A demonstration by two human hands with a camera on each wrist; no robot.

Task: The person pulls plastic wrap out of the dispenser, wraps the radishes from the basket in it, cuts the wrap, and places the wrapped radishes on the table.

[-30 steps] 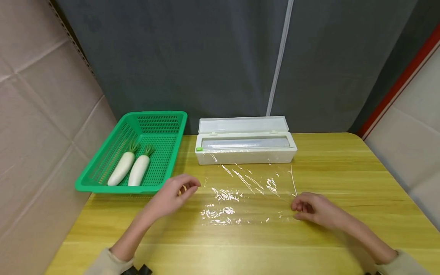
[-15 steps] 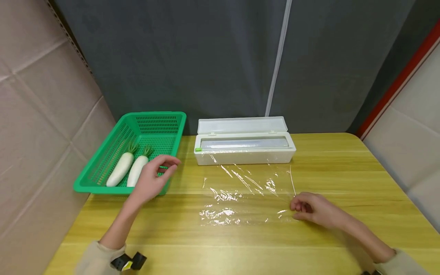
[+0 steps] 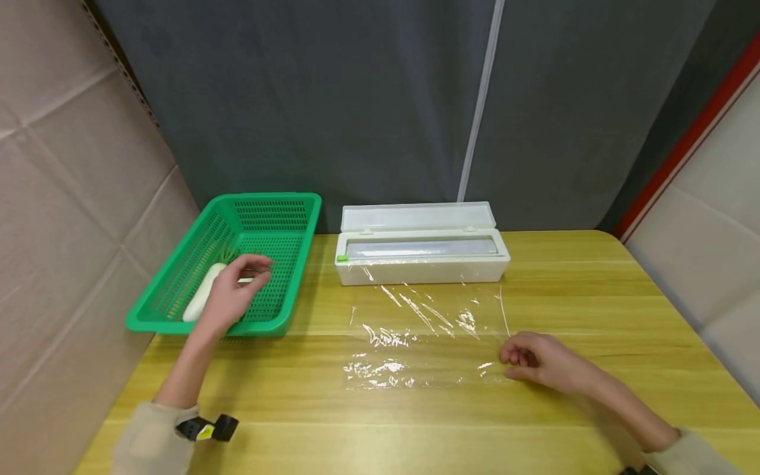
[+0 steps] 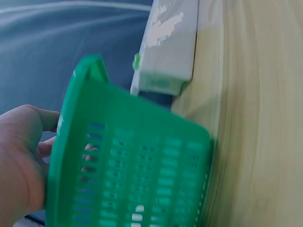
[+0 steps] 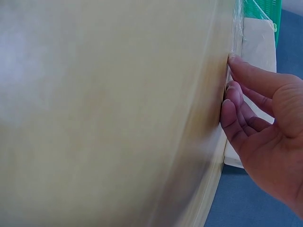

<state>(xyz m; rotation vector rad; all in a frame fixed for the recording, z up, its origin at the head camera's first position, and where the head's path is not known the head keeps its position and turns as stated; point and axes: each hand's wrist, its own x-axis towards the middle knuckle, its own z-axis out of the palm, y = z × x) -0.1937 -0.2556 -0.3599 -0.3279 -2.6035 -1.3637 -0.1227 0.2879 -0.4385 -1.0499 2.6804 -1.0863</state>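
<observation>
My left hand [image 3: 234, 297] hovers over the green basket [image 3: 284, 324], fingers loosely bent and nothing visible in them. Beneath it a second white radish is almost wholly covered; one white radish [image 3: 202, 295] shows to its left, leafy stub upward. In the left wrist view, the hand [image 4: 21, 161] appears beyond the basket's rim [image 4: 64, 137]. A sheet of clear cling film [image 3: 392, 338] stretches over the table from the white dispenser box [image 3: 424, 272]. My right hand [image 3: 543, 363] pinches the film's near right corner, thumb and fingertips low at the tabletop.
The dispenser's lid [image 3: 418, 216] stands raised at the back, and a green slider [image 3: 342, 258] sits at its left end. A dark curtain [image 3: 332, 105] hangs behind the wooden table [image 3: 380, 435]. Pale walls rise on both sides.
My left hand has moved left from the film's left edge to above the basket, now covering one radish. My right hand stays at the film's corner.
</observation>
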